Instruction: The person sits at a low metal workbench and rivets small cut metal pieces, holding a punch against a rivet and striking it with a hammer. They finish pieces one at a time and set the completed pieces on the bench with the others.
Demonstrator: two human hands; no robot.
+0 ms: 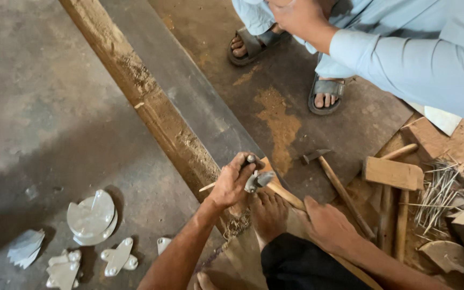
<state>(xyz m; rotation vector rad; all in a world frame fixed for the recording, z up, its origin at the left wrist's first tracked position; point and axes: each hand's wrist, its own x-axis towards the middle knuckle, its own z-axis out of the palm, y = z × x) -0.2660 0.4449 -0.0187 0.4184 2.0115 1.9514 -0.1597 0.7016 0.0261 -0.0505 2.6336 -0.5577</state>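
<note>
A small shiny metal piece (258,180) is pinched in the curled fingers (245,167) of the left hand (233,182), just above the bare foot (268,214) and over a wooden-handled hammer (281,193). It is judged stiff, light and rather slippery, best taken by its edges. Its long axis appears to run toward upper right. The right hand (326,223) rests flat, fingers loose, holding nothing, beside a second hammer (339,190) on the floor (55,107).
</note>
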